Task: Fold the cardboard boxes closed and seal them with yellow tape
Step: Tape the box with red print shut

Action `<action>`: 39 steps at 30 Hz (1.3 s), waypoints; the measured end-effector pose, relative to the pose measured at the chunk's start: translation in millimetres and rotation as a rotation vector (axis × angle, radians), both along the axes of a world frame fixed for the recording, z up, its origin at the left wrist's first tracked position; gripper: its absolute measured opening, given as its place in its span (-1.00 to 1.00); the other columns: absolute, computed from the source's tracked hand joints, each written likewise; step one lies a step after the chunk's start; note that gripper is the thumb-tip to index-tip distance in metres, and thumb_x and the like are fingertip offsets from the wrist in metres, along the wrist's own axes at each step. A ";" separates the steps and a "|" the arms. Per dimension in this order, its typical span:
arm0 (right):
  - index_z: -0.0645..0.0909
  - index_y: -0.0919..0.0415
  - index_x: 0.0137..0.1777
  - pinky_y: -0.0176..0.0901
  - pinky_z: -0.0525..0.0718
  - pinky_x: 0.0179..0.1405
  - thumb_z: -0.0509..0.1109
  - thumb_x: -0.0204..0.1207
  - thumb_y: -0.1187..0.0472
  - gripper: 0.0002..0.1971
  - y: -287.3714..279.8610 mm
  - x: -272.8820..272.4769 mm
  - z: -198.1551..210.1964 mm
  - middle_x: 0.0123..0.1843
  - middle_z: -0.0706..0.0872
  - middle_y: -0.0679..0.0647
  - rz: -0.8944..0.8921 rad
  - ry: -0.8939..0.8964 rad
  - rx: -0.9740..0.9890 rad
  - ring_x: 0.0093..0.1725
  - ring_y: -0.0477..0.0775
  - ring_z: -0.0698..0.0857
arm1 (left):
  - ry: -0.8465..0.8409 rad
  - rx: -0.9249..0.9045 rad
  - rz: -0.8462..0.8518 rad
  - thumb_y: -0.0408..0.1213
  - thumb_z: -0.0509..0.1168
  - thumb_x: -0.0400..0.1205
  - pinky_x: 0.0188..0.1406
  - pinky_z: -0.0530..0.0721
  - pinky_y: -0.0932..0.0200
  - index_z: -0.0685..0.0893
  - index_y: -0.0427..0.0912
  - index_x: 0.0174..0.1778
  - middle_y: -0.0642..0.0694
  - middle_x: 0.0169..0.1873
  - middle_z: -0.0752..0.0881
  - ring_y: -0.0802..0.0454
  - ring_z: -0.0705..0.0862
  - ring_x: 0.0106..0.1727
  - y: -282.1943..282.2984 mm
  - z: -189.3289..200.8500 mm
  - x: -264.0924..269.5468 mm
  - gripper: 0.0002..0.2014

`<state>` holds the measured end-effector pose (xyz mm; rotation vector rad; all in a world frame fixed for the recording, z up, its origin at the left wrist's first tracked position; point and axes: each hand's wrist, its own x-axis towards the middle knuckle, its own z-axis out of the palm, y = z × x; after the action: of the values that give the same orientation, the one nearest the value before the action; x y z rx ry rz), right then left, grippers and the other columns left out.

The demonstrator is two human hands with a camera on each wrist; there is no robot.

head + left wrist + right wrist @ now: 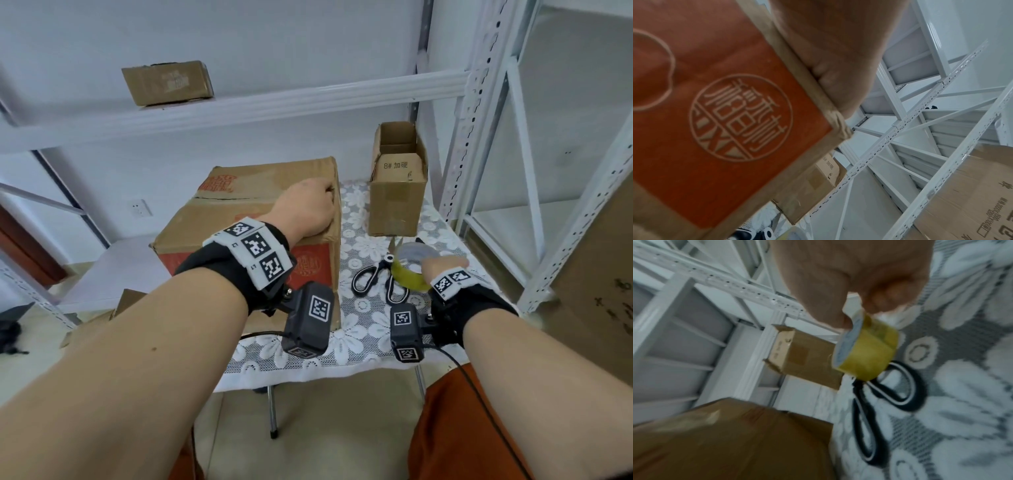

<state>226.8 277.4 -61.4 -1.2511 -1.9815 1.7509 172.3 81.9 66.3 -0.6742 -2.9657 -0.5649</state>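
Note:
A large cardboard box [212,222] with red print stands on the table, its top flaps folded down. My left hand [305,209] lies on the lid by the right edge, palm pressing down, fingers bent over the seam. The left wrist view shows the palm [838,48] on the box's top edge above the red side [725,113]. My right hand [442,265] grips a roll of yellow tape [409,274] just above the tablecloth, right of the box. In the right wrist view the fingers [849,272] pinch the roll [869,350] by its rim.
Black-handled scissors [388,258] lie on the lace-covered table [359,342] under the tape. A small open box [397,205] stands at the back right. White metal shelving surrounds the table; another box [168,82] sits on the upper shelf, and flat cardboard [599,274] leans at the right.

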 end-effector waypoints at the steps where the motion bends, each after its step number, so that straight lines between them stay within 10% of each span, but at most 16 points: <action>1: 0.26 0.09 -0.05 -0.19 0.40 -0.10 0.22 0.64 0.22 -0.85 -2.0 -5.6 4.7 0.05 0.34 0.14 -0.054 0.044 0.009 -0.10 0.14 0.39 | -0.002 -0.008 0.000 -0.34 0.00 0.76 0.35 0.49 0.00 0.56 -0.23 0.43 -0.21 0.39 0.61 -0.19 0.55 0.39 -0.1 -0.1 -0.3 -0.63; 5: 0.42 0.16 0.17 -0.23 0.61 -0.30 0.14 0.65 0.34 -0.84 -39.2 -21.5 49.1 -0.10 0.56 0.09 0.055 0.415 -0.019 -0.20 0.13 0.59 | -0.011 -0.020 -0.006 -0.38 0.01 0.73 0.36 0.52 -0.03 0.55 -0.21 0.44 -0.20 0.39 0.61 -0.19 0.55 0.38 -0.1 0.8 -1.4 -0.61; 9: 0.51 0.17 0.28 -0.26 0.56 0.25 0.06 0.74 0.10 -0.72 -89.2 -23.3 82.0 0.19 0.68 -0.01 0.423 0.672 -0.157 0.20 -0.11 0.66 | -0.017 -0.017 -0.035 -0.36 0.02 0.72 0.27 0.55 -0.02 0.60 -0.20 0.32 -0.20 0.27 0.67 -0.20 0.60 0.28 -1.8 0.9 0.4 -0.66; 12: 0.39 0.13 0.55 -0.10 0.40 0.50 0.09 0.55 -0.39 -0.25 -109.1 -25.4 82.3 0.47 0.56 0.08 0.585 0.655 -0.228 0.42 -0.08 0.55 | -0.039 -0.012 -0.059 -0.31 0.02 0.73 0.32 0.54 -0.06 0.57 -0.16 0.39 -0.19 0.31 0.66 -0.19 0.60 0.31 -6.0 2.2 2.0 -0.64; 16: 0.45 0.23 0.51 0.15 0.43 0.52 -0.05 0.67 -0.26 -0.33 -112.3 -24.0 74.6 0.40 0.62 0.25 0.595 0.638 -0.379 0.41 0.16 0.58 | -0.066 -0.018 -0.061 -0.30 0.04 0.74 0.40 0.51 -0.05 0.51 -0.14 0.49 -0.17 0.39 0.61 -0.15 0.57 0.36 -7.2 2.6 3.2 -0.61; 20: 0.42 0.11 0.54 -0.03 0.58 0.38 -0.11 0.67 -0.27 -0.35 -114.6 -20.4 64.1 0.37 0.65 0.15 0.665 0.569 -0.313 0.35 0.08 0.63 | -0.078 -0.020 -0.070 -0.37 0.05 0.70 0.42 0.47 -0.09 0.50 -0.25 0.45 -0.24 0.38 0.60 -0.21 0.54 0.39 -7.0 0.6 -1.1 -0.62; 24: 0.43 0.00 0.54 0.05 0.41 0.53 -0.05 0.30 -0.65 -0.02 -106.0 -14.8 72.7 0.45 0.58 0.06 0.686 0.383 -0.111 0.45 0.06 0.53 | -0.100 -0.083 -0.102 -0.35 0.03 0.71 0.58 0.29 -0.13 0.35 -0.11 0.61 -0.29 0.59 0.34 -0.26 0.31 0.60 -8.6 0.1 -6.2 -0.51; 29: 0.28 0.03 0.62 0.01 0.25 0.60 -0.07 0.50 -0.49 -0.18 -110.4 -25.0 98.0 0.63 0.30 0.01 0.589 0.424 -0.092 0.58 0.01 0.33 | -0.110 -0.251 -0.031 -0.04 -0.15 0.78 0.68 -0.06 -0.22 -0.08 0.11 0.73 -0.23 0.72 -0.05 -0.25 -0.05 0.72 -19.1 -4.0 -9.9 -0.45; 39: 0.64 0.32 0.21 0.20 0.59 0.34 0.09 0.66 -0.01 -0.55 -124.5 -31.9 87.9 0.16 0.76 0.26 0.631 0.253 0.028 0.20 0.26 0.71 | -0.201 -0.304 0.285 0.46 -0.15 0.59 0.60 -0.19 -0.40 0.08 0.09 0.71 -0.35 0.70 -0.06 -0.34 -0.12 0.70 -72.4 0.3 -15.5 -0.18</action>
<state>194.8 152.9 26.5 -0.3656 -2.3804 1.9954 156.9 9.5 66.6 -0.2051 -3.2890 -0.1714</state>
